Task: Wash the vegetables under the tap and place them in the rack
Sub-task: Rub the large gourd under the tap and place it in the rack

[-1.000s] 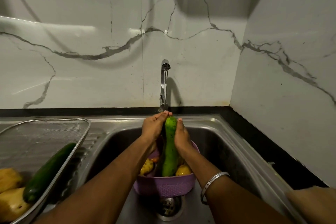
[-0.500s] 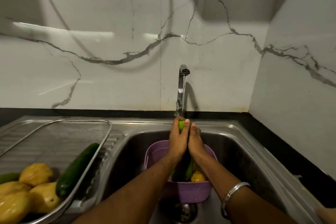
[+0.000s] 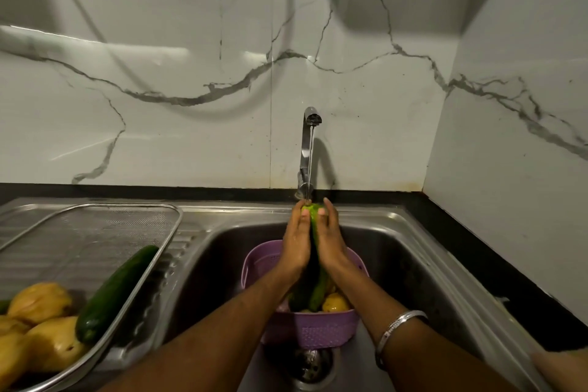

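A long green cucumber (image 3: 315,232) stands upright between my palms, its tip under the thin stream from the tap (image 3: 308,149). My left hand (image 3: 296,240) presses its left side and my right hand (image 3: 330,240) its right side, fingers mostly straight along it. Its lower end dips into a purple basket (image 3: 318,329) in the sink, where a yellow vegetable (image 3: 334,302) lies. The wire mesh rack (image 3: 95,232) on the drainboard at left holds a dark green cucumber (image 3: 116,291) and several yellow vegetables (image 3: 41,301).
The steel sink basin (image 3: 407,267) has a drain (image 3: 310,363) just in front of the basket. Marble walls close in behind and on the right. A black counter strip (image 3: 477,251) runs along the sink's right side.
The view has shifted, so the sink sits more to the right. My hands, at first apart at the cucumber's top, closed around it and now slide along it, baring a little more of its tip.
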The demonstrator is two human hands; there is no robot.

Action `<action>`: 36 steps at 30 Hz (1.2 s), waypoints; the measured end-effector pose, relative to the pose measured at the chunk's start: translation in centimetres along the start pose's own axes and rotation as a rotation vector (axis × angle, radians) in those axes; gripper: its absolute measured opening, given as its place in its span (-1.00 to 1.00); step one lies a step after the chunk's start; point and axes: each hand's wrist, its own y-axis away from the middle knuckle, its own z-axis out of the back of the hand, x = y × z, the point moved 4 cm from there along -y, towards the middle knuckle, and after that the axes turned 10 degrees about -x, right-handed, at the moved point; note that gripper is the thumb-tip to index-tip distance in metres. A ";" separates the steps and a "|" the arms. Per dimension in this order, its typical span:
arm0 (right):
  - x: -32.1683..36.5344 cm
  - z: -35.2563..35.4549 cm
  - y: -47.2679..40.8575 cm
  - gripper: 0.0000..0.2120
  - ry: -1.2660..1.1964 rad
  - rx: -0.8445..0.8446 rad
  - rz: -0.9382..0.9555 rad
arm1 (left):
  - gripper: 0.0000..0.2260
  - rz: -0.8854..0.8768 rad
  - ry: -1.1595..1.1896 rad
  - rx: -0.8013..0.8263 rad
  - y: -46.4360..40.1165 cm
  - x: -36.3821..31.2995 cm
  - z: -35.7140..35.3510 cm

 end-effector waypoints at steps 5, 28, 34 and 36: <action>0.4 -0.8 0.0 -0.57 0.157 -0.028 0.093 | -0.68 0.179 0.168 -0.125 -0.9 0.2 1.2; 0.6 1.4 -0.8 -0.66 -0.157 -0.031 -0.036 | -0.67 0.297 0.256 -0.019 -0.4 -0.1 0.6; 0.7 0.5 -0.7 -0.41 0.080 0.137 0.112 | -0.66 0.322 0.190 -0.043 -1.0 -0.2 1.9; 0.6 0.6 -0.8 -0.32 0.126 0.221 0.143 | -0.61 0.275 0.142 -0.014 -1.0 -0.1 2.3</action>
